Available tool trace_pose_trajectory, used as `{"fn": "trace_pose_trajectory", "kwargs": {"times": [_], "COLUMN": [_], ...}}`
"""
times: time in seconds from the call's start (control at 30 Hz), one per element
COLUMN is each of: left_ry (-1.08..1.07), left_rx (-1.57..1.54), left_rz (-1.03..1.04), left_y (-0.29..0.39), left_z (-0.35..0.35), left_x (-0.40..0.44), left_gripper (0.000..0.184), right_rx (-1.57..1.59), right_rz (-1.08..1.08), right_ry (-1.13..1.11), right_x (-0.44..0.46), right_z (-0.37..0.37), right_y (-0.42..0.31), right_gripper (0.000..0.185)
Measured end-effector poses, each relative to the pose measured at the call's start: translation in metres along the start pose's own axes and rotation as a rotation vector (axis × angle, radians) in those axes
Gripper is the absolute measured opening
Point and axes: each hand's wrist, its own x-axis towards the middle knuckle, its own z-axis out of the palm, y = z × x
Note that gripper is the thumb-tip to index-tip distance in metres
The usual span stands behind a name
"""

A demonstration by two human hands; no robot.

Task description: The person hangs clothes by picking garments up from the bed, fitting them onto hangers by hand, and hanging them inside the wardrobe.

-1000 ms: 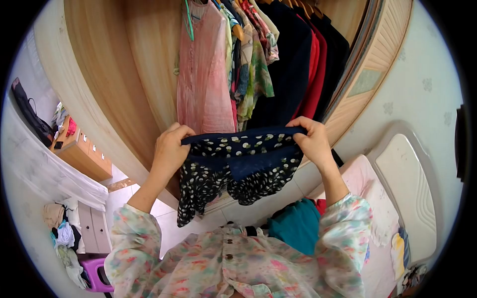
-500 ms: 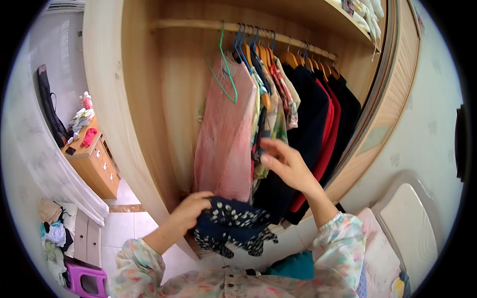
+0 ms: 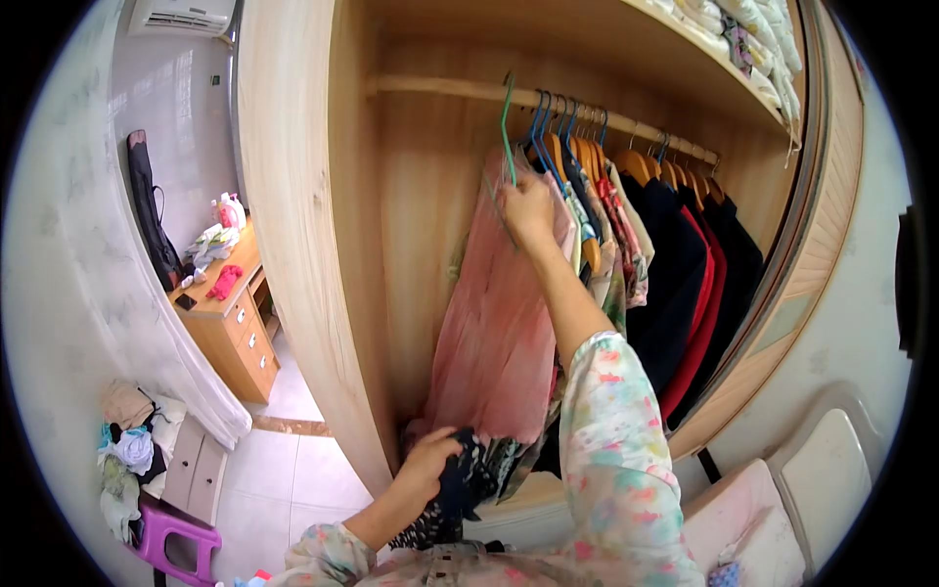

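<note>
Holds a green hanger [image 3: 507, 132] with the right hand [image 3: 528, 212] at the upper middle of the frame, pinching it between thumb and bent fingers in front of the upper part of a long pink garment [image 3: 499, 333]. Shows the hook of that hanger up at a wooden rod [image 3: 430, 88]. Grips a navy polka-dot garment [image 3: 460, 489] with the left hand [image 3: 425, 470] at the lower middle of the frame, bunching the cloth under curled fingers and letting it droop; cannot tell exactly where the left fingertips press. Keeps this dotted cloth near the hem of the pink garment, overlapping in view; cannot tell whether touching. Shows, right of centre, blue hangers [image 3: 539, 127] and wooden hangers [image 3: 631, 161] along the same rod, with patterned tops, dark jackets [image 3: 670, 274] and a red garment [image 3: 696, 342] below. Shows folded bedding [image 3: 763, 39] on the shelf at the upper right, a desk [image 3: 245, 333] at the left, and a purple stool [image 3: 181, 533] beside piled clothes [image 3: 134, 445] at the lower left.
</note>
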Motion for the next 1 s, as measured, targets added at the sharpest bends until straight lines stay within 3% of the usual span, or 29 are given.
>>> {"fn": "trace_pose_trajectory", "kwargs": {"times": [0.07, 0.17, 0.23, 0.3, 0.37, 0.43, 0.57, 0.73, 0.87, 1.0], "left_ry": [0.034, 0.027, 0.018, 0.05, 0.06, 0.087, 0.08, 0.099, -0.029, -0.308], "left_rx": [-0.01, -0.014, -0.093, -0.097, -0.076, -0.042, -0.037, 0.072, 0.428, 1.099], "left_rz": [0.073, 0.199, 0.224, 0.27, 0.276, 0.276, 0.289, 0.291, 0.384, 0.631], "left_y": [0.014, 0.029, 0.037, 0.037, 0.034, 0.029, 0.016, 0.012, -0.017, -0.015], "left_z": [0.014, 0.014, 0.017, 0.013, 0.008, 0.005, -0.002, 0.013, 0.044, 0.081], "left_x": [-0.004, 0.01, 0.013, 0.026, 0.043, 0.06, 0.087, 0.093, 0.086, 0.043], "left_gripper": [0.033, 0.031, 0.028, 0.026, 0.027, 0.027, 0.023, 0.026, 0.028, 0.021], "right_rx": [0.103, 0.4, 0.5, 0.706, 0.731, 0.786, 0.636, 0.223, 0.164, 0.08], "right_rz": [-0.192, -0.008, -0.002, 0.091, 0.48, 0.551, 0.581, 0.519, 0.392, 0.173], "right_ry": [0.159, -0.079, -0.15, -0.221, -0.455, -0.431, -0.295, -0.38, -0.441, -0.464], "right_x": [-0.013, -0.069, -0.135, -0.204, -0.239, -0.249, -0.273, -0.314, -0.323, -0.309], "right_z": [-0.011, -0.054, -0.075, -0.08, -0.102, -0.114, -0.163, -0.235, -0.24, -0.219], "right_y": [-0.013, -0.032, -0.009, 0.032, 0.036, 0.057, 0.073, 0.081, 0.073, 0.06], "right_gripper": [0.022, 0.022, 0.023, 0.028, 0.037, 0.039, 0.024, 0.012, 0.012, 0.011]}}
